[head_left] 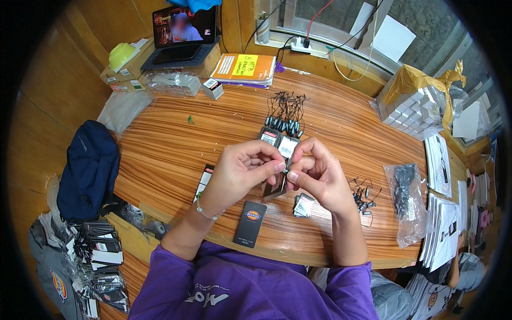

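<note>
My left hand [240,169] and my right hand [322,176] meet over the table, thumbs and fingertips pinched together. Between them is a small shiny piece of a hang tag's cord; its details are mostly hidden by my fingers. The dark hang tag [273,189] hangs below the fingertips. Just beyond my hands lie finished-looking tags [288,146] with white barcode labels, their black cords [287,106] fanned out behind. A black hang tag [250,224] lies flat near my body. Small white-labelled cards [304,205] are stacked below my right hand, and another label tag [204,184] lies beside my left wrist.
Loose black cords [364,200] lie right of my right wrist, near a plastic bag of cords [406,205]. Far right stands a bag of small boxes [413,106]. A tablet [184,26], orange notebook [242,69] and blue pouch [89,168] sit left and back.
</note>
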{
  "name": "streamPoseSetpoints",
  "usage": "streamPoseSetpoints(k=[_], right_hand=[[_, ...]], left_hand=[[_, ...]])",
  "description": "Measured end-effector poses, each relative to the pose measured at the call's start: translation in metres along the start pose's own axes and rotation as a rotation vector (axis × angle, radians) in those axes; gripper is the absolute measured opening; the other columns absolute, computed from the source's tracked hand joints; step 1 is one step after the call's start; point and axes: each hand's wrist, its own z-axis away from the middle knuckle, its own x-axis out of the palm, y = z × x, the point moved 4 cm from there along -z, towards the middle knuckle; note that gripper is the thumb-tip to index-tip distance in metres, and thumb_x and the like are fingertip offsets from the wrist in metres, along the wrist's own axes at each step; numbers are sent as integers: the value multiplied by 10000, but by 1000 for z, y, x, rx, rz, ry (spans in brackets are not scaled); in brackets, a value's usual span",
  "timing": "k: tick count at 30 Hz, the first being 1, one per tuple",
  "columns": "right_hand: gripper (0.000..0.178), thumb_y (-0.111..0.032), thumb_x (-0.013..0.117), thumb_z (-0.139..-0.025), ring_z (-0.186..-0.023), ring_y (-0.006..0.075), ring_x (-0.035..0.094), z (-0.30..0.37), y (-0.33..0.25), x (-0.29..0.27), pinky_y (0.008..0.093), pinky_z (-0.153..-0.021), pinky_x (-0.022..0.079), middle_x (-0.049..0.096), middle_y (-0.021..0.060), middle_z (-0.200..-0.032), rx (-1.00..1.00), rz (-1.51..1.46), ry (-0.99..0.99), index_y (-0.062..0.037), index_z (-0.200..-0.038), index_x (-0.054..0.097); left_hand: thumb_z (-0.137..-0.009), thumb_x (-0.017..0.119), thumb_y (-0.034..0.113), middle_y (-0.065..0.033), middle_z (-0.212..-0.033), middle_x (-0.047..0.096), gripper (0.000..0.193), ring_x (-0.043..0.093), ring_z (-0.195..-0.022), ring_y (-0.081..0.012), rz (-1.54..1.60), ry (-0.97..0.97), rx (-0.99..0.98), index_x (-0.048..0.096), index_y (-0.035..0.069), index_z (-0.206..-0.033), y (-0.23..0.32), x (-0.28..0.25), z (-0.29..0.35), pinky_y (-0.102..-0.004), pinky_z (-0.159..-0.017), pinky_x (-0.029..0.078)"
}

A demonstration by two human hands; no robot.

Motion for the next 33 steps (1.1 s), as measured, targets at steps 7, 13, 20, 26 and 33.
streamPoseSetpoints(k=[7,13,20,26,33], right_hand=[[204,10,572,-854,-686,91,579,-2,8,-2,205,-615,466,619,65,-794,11,-98,-82,-44,-985,425],[137,-69,553,-886,-678,88,572,-10,15,0,212,-626,461,614,52,-781,-13,-41,-74,-20,-1000,496],[127,-120,554,-889,-635,89,540,-12,13,-18,219,-596,433,596,42,-703,-26,-8,42,4,-883,582],[175,-178,551,-892,-634,108,518,-12,9,-25,232,-588,422,565,44,-711,-66,-54,71,-5,-881,570],[254,-270,461,-944,-610,72,465,-13,13,-29,200,-600,378,535,2,-670,-87,-61,159,-49,-874,564]], left_hand=[[-828,621,12,-59,-804,613,90,568,-652,-75,66,-61,-72,602,-45,-896,6,3,4,-189,-584,479],[-788,675,48,-56,-865,580,180,568,-742,-118,-388,58,192,609,-24,-939,6,-1,-1,-231,-659,458],[-859,570,385,-133,-1073,500,467,480,-1054,-247,-617,136,565,462,24,-1136,-5,-4,-8,-343,-922,362],[-850,628,197,-109,-1097,490,507,484,-1089,-167,-110,-159,165,314,60,-1224,-34,9,-11,-307,-930,383],[-826,611,-6,-80,-1019,566,407,549,-947,-97,79,-124,54,382,51,-1157,-44,3,-16,-228,-792,467]])
